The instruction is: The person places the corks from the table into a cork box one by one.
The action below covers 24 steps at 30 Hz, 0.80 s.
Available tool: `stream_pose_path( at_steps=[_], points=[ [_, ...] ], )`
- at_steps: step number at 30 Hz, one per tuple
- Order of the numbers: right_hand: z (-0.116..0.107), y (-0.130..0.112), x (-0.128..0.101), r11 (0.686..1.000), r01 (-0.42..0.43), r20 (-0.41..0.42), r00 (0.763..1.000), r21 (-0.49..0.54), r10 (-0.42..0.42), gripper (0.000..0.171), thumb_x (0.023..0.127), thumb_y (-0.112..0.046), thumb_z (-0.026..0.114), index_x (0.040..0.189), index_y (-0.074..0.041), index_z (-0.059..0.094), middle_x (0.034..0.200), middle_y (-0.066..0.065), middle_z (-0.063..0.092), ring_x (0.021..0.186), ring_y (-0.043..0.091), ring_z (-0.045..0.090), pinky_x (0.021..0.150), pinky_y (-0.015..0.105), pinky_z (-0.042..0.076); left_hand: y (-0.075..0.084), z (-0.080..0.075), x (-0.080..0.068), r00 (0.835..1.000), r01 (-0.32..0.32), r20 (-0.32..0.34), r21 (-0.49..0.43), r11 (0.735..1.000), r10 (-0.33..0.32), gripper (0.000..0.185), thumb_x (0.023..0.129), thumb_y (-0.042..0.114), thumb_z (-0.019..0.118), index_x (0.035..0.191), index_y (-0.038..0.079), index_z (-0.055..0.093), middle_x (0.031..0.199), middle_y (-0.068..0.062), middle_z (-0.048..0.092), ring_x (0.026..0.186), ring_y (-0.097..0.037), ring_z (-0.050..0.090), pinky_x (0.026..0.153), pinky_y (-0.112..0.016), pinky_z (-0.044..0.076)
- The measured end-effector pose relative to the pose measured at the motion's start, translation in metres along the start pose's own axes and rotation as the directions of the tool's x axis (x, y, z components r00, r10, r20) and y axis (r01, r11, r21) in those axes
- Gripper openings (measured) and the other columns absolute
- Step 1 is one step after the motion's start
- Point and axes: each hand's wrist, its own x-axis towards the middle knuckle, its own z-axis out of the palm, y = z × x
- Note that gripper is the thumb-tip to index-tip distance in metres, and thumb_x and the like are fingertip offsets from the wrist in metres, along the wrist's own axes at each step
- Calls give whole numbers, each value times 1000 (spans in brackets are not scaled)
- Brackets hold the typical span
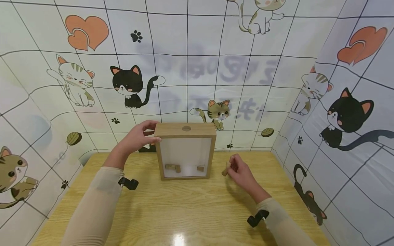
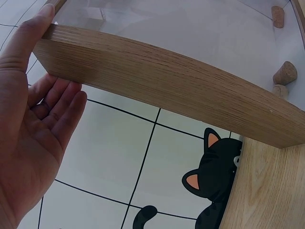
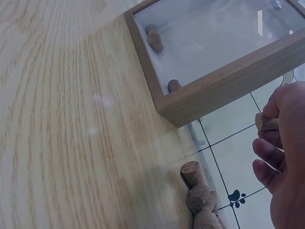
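A wooden shadow box (image 1: 185, 129) with a clear front and a round hole in its top edge stands upright on the table. Several corks (image 2: 286, 73) lie along the bottom inside it. My left hand (image 1: 142, 137) grips the box at its upper left corner, thumb on the front edge and fingers round the side. To the right of the box, my right hand (image 1: 240, 171) pinches a single cork (image 3: 267, 122) between thumb and fingers. Below that hand, a small pile of loose corks (image 3: 199, 196) sits on the table, partly hidden by the hand in the head view.
The light wooden table (image 1: 147, 212) runs back to a cloth wall (image 1: 187, 75) printed with cats and grid lines. Similar cloth sides (image 1: 347, 164) stand at left and right. A black wrist camera mount (image 1: 258, 218) sits on each forearm.
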Motion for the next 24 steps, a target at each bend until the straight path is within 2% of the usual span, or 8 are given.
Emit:
stream_pose_path(
  at_steps=[6,10,19,24],
  points=[
    [-3,-10,9,999,47,-62,997,12,-46,15,100,-8,63,100,-12,48,73,0,52,60,15,46,50,27,40,1,0,0,1000,4,1,-8,1000,-4,82,85,28,85,152,10,41,144,-13,47,138,-36,44,95,-42,56],
    [-9,-22,19,998,62,-91,994,-17,-63,16,99,-10,65,101,-13,49,76,-1,53,66,15,50,54,25,43,0,0,0,1000,10,0,2,1000,-10,82,85,29,85,152,11,41,145,-12,47,138,-35,44,96,-43,55],
    [-25,-47,50,987,162,-181,970,-18,-163,15,99,-10,64,102,-2,51,78,5,54,69,19,54,62,29,46,0,0,0,1000,7,3,-12,1000,-7,81,85,28,85,151,11,42,143,-12,48,136,-34,47,94,-42,56],
    [-33,-60,64,985,170,-189,967,-13,-169,20,97,-8,65,112,-3,52,81,6,58,73,19,55,64,30,46,1,-1,0,1000,1,4,-8,1000,-1,81,85,27,85,151,10,41,143,-14,47,136,-37,46,95,-44,55]
  ],
)
